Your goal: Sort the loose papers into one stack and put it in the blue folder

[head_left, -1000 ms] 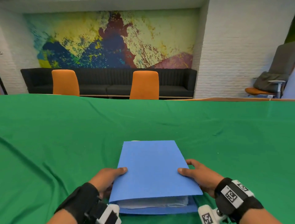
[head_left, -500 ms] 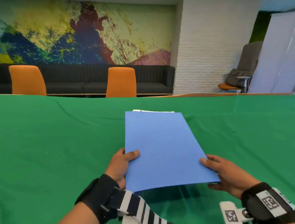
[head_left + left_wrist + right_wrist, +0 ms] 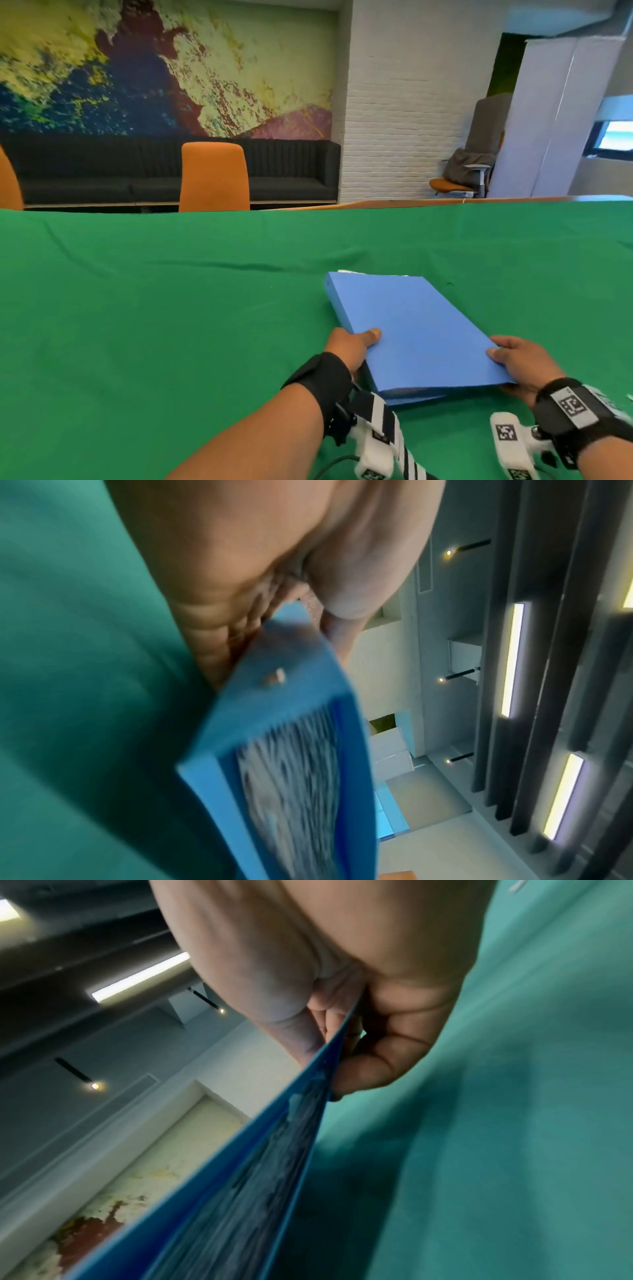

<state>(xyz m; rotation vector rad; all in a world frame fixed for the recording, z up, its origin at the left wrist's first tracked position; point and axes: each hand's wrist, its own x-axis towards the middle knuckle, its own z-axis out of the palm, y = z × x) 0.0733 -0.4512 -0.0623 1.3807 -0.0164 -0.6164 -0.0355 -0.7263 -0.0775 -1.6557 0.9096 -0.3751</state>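
Pinching the blue folder [image 3: 407, 332] by its near corners, my left hand [image 3: 352, 346] has its thumb on the cover at lower centre of the head view, other fingers curled beneath; my right hand [image 3: 520, 363] clamps the lower-right corner likewise. The stack of papers [image 3: 291, 791] sits between the covers. The near edge gapes above the green tablecloth [image 3: 171, 308], so tilting it toward me could, I judge, spill sheets out.

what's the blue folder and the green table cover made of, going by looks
Blue folder: probably thin matte card or plastic sheet; no glare, covers flex around the papers inside.
Green table cover: woven cloth, matte; soft creases and folds run across it.
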